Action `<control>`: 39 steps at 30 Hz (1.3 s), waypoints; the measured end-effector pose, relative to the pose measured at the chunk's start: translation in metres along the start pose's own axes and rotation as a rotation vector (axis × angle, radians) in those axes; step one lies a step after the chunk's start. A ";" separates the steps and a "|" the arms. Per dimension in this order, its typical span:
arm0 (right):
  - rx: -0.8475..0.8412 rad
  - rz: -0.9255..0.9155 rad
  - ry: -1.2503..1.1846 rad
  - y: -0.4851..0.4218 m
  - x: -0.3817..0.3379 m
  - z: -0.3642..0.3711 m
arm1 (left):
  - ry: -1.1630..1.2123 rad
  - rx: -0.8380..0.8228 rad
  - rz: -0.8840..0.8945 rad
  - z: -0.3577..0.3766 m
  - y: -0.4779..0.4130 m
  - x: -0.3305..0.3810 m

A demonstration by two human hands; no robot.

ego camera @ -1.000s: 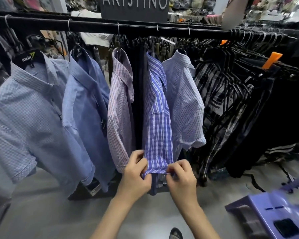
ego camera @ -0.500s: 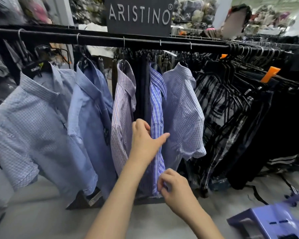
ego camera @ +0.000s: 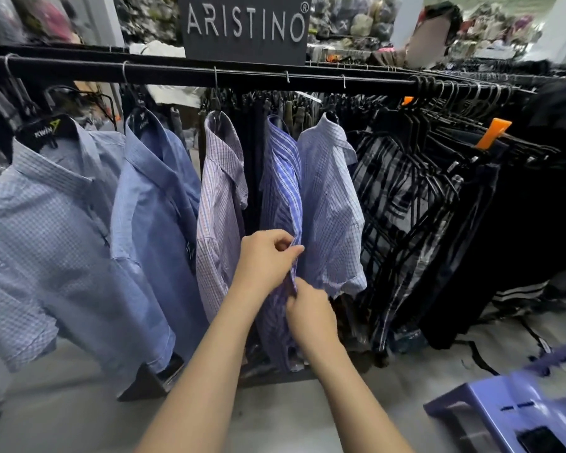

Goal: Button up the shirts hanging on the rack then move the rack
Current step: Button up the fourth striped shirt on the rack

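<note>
A black rack rail [ego camera: 177, 73] runs across the top with several shirts on hangers. In the middle hangs a blue striped shirt [ego camera: 281, 178], seen edge-on. My left hand [ego camera: 265, 259] pinches its front edge about halfway down. Just below, my right hand [ego camera: 311, 313] grips the same edge. To its left hang a pale checked shirt [ego camera: 221, 204], a plain blue shirt [ego camera: 157, 204] and a light blue checked shirt [ego camera: 46, 230]. A lilac checked shirt [ego camera: 330, 204] hangs right behind it.
Dark striped and black garments [ego camera: 438, 217] crowd the right half of the rail. A grey brand sign [ego camera: 245, 27] stands above the rail. A purple plastic stool [ego camera: 517, 410] lies on the floor at lower right. The rack's dark base [ego camera: 154, 380] sits on grey floor.
Both hands rose from the striped shirt's hem to its middle. The left hand went up first, then closed on the front edge; the right followed up beneath it.
</note>
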State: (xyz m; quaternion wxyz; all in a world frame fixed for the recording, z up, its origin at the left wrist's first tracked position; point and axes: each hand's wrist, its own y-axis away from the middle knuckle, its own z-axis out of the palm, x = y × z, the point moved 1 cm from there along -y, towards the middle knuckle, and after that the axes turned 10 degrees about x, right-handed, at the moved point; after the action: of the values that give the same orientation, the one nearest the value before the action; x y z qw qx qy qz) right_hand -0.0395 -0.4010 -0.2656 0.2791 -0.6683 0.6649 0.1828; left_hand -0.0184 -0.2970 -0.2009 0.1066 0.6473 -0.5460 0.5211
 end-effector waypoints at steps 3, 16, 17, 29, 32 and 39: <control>-0.148 0.082 0.154 0.019 0.033 0.016 | -0.012 0.011 -0.069 -0.001 0.005 -0.011; -0.182 -0.054 0.098 -0.023 0.003 0.022 | 0.245 0.008 -0.163 0.000 -0.008 -0.023; -0.234 -0.027 0.084 -0.015 0.012 0.028 | 0.263 -0.007 -0.178 -0.001 -0.007 -0.027; -0.258 0.122 -0.057 0.003 0.043 0.014 | 0.329 -0.375 -0.679 0.025 0.051 -0.086; -0.356 0.041 0.025 0.001 0.044 0.009 | 0.354 -0.409 -0.719 0.032 0.055 -0.081; -0.232 -0.168 -0.239 -0.045 0.001 -0.057 | 0.133 -0.285 -0.381 0.017 -0.012 -0.062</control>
State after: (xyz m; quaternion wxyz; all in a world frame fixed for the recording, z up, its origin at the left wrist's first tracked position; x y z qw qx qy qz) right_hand -0.0017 -0.4390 -0.2161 0.2917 -0.7228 0.5432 0.3122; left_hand 0.0097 -0.2670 -0.2520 0.3290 0.6811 -0.4739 0.4508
